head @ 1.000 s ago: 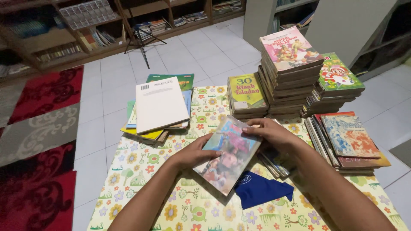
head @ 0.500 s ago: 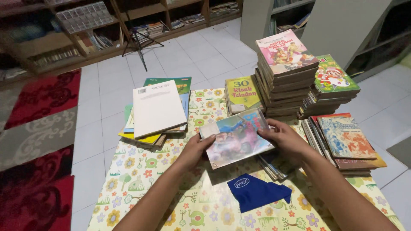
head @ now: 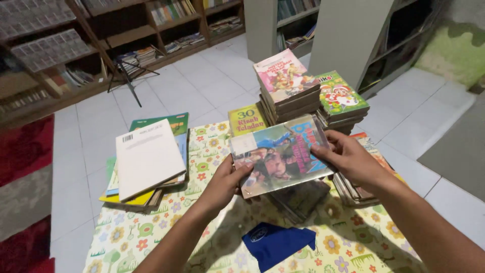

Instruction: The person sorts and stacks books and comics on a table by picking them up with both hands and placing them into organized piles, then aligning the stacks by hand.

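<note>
A thin book in a clear plastic cover (head: 280, 154), its front a colourful picture, is held up above the flowered table cloth (head: 161, 230). My left hand (head: 225, 182) grips its left edge and my right hand (head: 348, 159) grips its right edge. Under the book lie a few flat dark books (head: 300, 199). A blue cloth (head: 275, 242) lies on the table just in front of my arms.
A pile with a white-backed book (head: 146, 156) on top sits at the left. Behind the held book stand a yellow book (head: 247, 119), a tall stack (head: 288, 93) and a lower stack (head: 343, 101). Wooden shelves (head: 126, 35) and grey shelves (head: 348, 40) line the tiled floor.
Both hands have lifted the plastic-covered book higher and turned its cover toward me. The view has swung a little to the right.
</note>
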